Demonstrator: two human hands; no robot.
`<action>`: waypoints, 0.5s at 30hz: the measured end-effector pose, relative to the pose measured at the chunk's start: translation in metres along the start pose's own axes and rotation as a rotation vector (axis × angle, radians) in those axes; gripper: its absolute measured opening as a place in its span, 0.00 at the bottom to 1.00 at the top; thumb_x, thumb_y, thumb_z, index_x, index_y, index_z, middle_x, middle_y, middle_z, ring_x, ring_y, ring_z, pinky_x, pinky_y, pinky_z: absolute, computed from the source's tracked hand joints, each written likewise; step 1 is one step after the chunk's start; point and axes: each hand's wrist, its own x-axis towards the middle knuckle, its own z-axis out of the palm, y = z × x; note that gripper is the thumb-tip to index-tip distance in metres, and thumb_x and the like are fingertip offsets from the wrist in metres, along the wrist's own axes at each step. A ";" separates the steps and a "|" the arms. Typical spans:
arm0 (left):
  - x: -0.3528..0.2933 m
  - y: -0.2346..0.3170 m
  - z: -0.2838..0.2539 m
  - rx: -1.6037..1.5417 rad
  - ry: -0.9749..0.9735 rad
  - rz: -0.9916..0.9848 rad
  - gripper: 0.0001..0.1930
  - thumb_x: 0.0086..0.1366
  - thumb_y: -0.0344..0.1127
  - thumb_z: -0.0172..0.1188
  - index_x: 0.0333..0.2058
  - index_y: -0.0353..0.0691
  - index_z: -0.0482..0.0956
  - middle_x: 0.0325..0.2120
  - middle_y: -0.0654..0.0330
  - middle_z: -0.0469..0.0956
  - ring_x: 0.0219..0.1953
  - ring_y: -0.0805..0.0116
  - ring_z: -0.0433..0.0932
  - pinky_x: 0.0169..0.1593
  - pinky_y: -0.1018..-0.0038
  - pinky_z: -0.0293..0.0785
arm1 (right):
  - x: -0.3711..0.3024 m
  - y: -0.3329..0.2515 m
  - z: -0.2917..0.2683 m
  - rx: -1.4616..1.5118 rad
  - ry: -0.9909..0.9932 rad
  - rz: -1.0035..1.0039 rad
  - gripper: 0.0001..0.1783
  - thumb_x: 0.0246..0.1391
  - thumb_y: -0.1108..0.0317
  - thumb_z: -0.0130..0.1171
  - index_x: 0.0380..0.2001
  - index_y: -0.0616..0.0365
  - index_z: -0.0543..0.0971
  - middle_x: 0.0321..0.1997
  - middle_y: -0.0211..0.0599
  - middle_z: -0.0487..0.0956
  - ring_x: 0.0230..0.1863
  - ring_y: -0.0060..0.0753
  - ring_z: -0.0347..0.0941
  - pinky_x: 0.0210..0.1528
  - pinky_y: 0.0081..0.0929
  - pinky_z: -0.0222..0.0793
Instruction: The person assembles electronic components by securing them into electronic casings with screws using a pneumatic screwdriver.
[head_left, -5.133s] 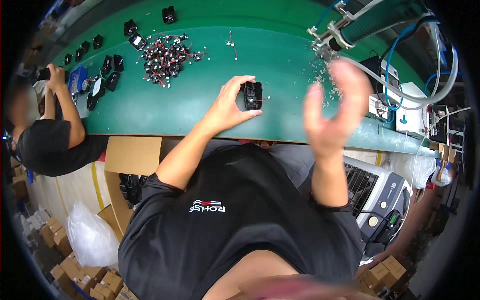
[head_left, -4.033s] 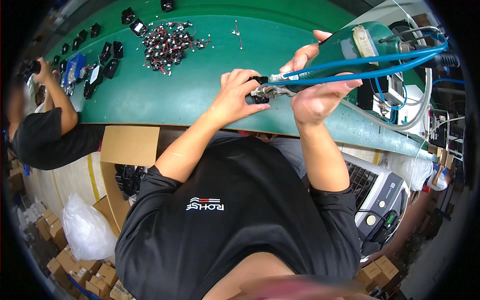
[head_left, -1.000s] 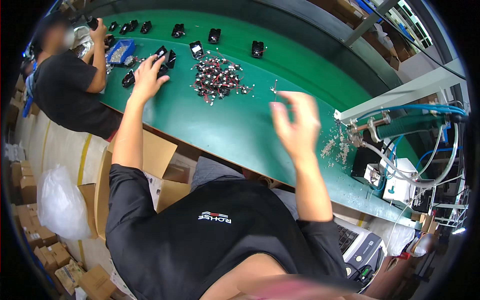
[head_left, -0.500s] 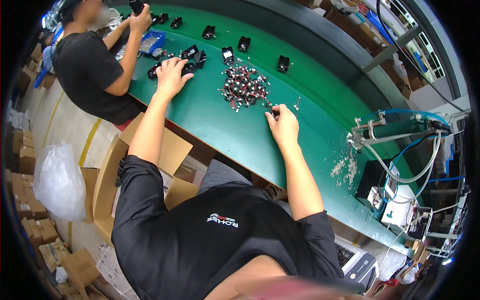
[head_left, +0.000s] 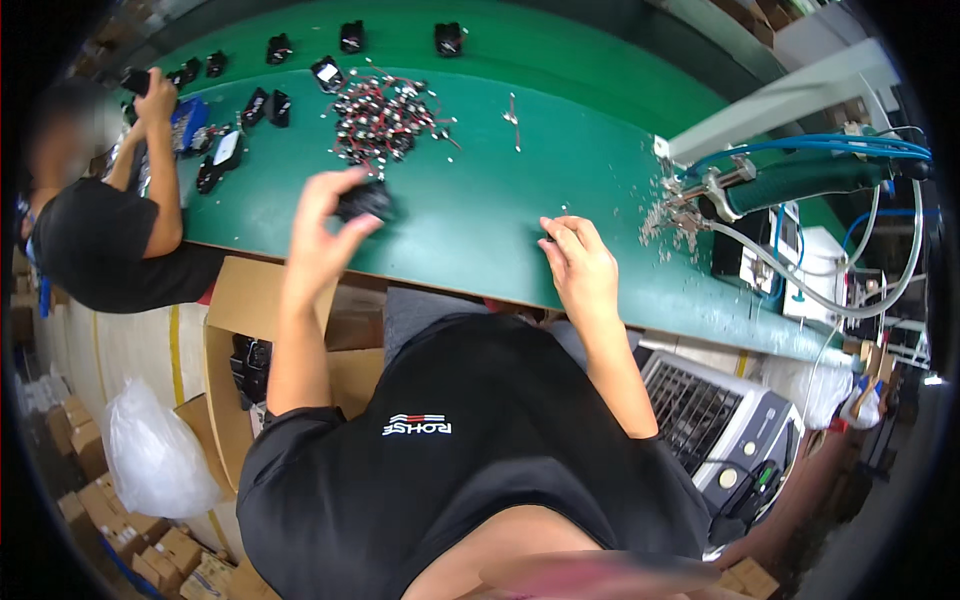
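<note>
My left hand [head_left: 322, 230] grips a black plastic housing [head_left: 364, 202] between thumb and fingers, above the near part of the green bench; both are smeared by motion. Further right, my right hand [head_left: 585, 262] is closed in a pinch, with a tiny dark bit showing at the fingertips; I cannot make out its kind. Beyond the left hand lies a heap of small parts with red and black wires [head_left: 385, 118]. One loose wired piece [head_left: 514, 122] lies apart, to the right of the heap.
Black housings [head_left: 350, 38] stand along the bench's far side. At right, a clamped green tool with hoses [head_left: 790, 187] hangs over white scraps [head_left: 665, 225]. A person [head_left: 105, 220] works at left, holding a black part. An open carton [head_left: 265, 295] stands below the bench edge.
My left hand has come right, away from the black parts at left, and now carries a housing. My right hand stays pinched. The view has turned to the right.
</note>
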 end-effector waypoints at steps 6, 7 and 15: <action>0.003 0.032 0.105 0.009 -0.434 0.178 0.34 0.54 0.29 0.73 0.62 0.42 0.75 0.57 0.53 0.75 0.61 0.50 0.71 0.65 0.60 0.64 | -0.022 0.003 -0.012 -0.026 0.008 0.102 0.27 0.48 0.67 0.75 0.53 0.52 0.82 0.53 0.36 0.81 0.39 0.37 0.81 0.41 0.34 0.79; 0.011 0.029 0.111 0.023 -0.489 0.216 0.36 0.54 0.29 0.73 0.64 0.43 0.74 0.60 0.53 0.73 0.63 0.49 0.69 0.67 0.59 0.61 | -0.025 0.004 -0.016 -0.029 0.008 0.114 0.27 0.48 0.67 0.75 0.53 0.52 0.82 0.53 0.36 0.81 0.39 0.37 0.81 0.41 0.34 0.79; 0.001 0.043 0.113 0.112 -0.323 0.063 0.59 0.38 0.45 0.83 0.71 0.46 0.62 0.65 0.50 0.64 0.67 0.50 0.64 0.69 0.55 0.58 | -0.034 0.023 -0.023 0.085 0.241 0.130 0.14 0.51 0.80 0.67 0.42 0.58 0.84 0.51 0.37 0.83 0.36 0.30 0.81 0.33 0.27 0.78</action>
